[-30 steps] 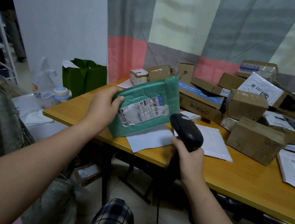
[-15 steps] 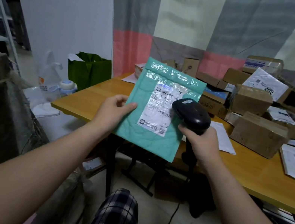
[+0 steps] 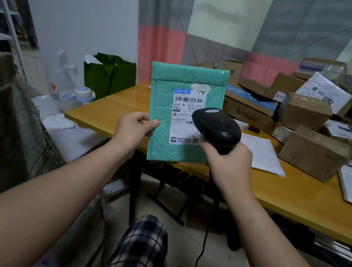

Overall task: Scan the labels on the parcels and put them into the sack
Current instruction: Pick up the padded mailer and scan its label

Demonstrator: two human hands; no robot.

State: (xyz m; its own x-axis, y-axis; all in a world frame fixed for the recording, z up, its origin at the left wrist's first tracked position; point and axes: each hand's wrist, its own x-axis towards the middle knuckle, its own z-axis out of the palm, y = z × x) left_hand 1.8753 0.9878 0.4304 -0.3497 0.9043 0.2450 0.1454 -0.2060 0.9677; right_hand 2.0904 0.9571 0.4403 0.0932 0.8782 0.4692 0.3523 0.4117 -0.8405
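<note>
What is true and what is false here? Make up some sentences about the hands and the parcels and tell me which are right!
1. The left hand holds the teal padded envelope by its left edge. True.
2. The right hand grips a black scanner in front of the envelope. True.
3. The envelope's label is turned away from the camera. False: the white label and its barcode face the camera.
4. All the boxes sit on the floor. False: the cardboard boxes are piled on the wooden table.
5. The scanner has no wire. False: a black cable hangs down from it towards the floor.
</note>
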